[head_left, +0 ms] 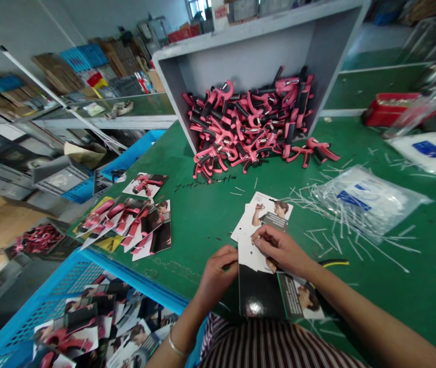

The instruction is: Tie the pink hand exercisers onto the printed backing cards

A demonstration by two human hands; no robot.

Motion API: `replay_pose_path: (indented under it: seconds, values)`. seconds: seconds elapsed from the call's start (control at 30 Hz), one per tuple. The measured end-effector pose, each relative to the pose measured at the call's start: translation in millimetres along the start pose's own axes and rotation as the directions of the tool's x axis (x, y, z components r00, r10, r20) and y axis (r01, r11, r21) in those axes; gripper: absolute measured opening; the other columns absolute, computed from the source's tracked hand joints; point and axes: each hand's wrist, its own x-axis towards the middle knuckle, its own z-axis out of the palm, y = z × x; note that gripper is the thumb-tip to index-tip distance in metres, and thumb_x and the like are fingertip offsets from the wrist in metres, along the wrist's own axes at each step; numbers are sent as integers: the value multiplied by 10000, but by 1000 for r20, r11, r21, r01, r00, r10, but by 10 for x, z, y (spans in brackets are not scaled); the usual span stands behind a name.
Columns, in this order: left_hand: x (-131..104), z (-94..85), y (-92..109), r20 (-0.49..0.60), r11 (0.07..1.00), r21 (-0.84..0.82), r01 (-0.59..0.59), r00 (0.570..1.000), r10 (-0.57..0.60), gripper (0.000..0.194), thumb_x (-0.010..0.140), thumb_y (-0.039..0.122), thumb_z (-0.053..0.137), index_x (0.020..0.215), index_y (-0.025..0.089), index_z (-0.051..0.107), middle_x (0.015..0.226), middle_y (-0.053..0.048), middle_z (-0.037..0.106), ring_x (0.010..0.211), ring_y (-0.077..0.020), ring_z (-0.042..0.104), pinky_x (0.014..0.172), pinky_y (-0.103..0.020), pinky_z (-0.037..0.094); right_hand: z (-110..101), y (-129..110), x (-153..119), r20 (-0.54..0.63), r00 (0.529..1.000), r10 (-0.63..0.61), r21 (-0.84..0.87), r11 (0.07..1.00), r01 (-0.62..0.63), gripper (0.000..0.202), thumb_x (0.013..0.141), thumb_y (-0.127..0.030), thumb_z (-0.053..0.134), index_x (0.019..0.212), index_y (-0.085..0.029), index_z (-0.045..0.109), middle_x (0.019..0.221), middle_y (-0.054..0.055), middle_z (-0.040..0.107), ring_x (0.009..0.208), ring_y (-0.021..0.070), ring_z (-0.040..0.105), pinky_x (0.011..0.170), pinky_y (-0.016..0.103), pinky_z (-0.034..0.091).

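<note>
Printed cards [259,296] lie overlapping at the table's near edge, in front of the striped shirt. My left hand [220,271] is at the left edge of the white card [250,255], its thumb and fingers pressed together; what they pinch is too small to make out. Over that card's right side is my right hand [275,248], thumb and fingertips closed together near the small holes. Whether something thin is between them is hidden. A card with a printed head [275,209] lies just behind. White ties [333,220] are scattered to the right, beside a clear bag [371,199].
A grey open box [327,56] holds a heap of pink and black clamps [241,122]. Carded clamps [125,222] lie at left. A blue crate [125,271] with packed cards stands at lower left. Yellow-handled cutters [335,262] are partly under my right forearm.
</note>
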Motion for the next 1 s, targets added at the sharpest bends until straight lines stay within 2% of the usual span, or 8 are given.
replay_pose_path:
  seconds: [0.17,0.33,0.5,0.7,0.9,1.0]
  values:
    - [33,60,-120,1,996,-51,71,998,-71,208,812,151,558,727,156,748,731,-39,597,716,-161,558,696,-250,460,54,0,-30,51,998,-28,-30,999,29,181,922,-355,548,965,-197,625,874,20,617,768,154,537,690,253,405]
    - [3,20,-99,38,997,-74,32,999,-30,193,821,156,560,782,160,748,771,-46,596,756,-162,560,713,-245,455,35,-7,-35,38,999,-32,-11,999,33,172,928,-344,542,968,-197,621,889,24,617,789,158,538,698,255,405]
    - [-12,6,-84,-47,995,-67,79,995,-82,186,814,179,565,723,151,725,699,-17,529,682,-137,506,633,-216,411,46,30,-21,45,999,-12,-10,1000,12,181,921,-360,548,959,-200,622,893,23,623,783,159,547,694,255,412]
    - [13,54,-155,-31,989,-81,127,991,-130,171,772,171,571,634,135,666,667,1,480,650,-128,468,604,-211,392,83,59,-25,45,999,0,-30,1000,1,172,919,-349,550,965,-202,627,893,22,628,796,161,548,721,262,415]
    - [-13,18,-47,-13,1000,20,12,1000,-12,198,792,91,507,689,154,663,714,-15,544,696,-134,512,650,-212,401,42,50,-27,39,998,56,71,996,-59,220,902,-404,577,959,-195,617,843,18,591,745,149,514,649,247,401]
    - [-20,44,-27,-25,997,72,6,1000,-4,204,780,68,506,667,157,650,700,-10,544,668,-126,501,632,-205,393,31,47,-27,41,995,86,154,984,-91,251,882,-433,600,955,-193,608,799,4,558,683,133,476,600,236,374]
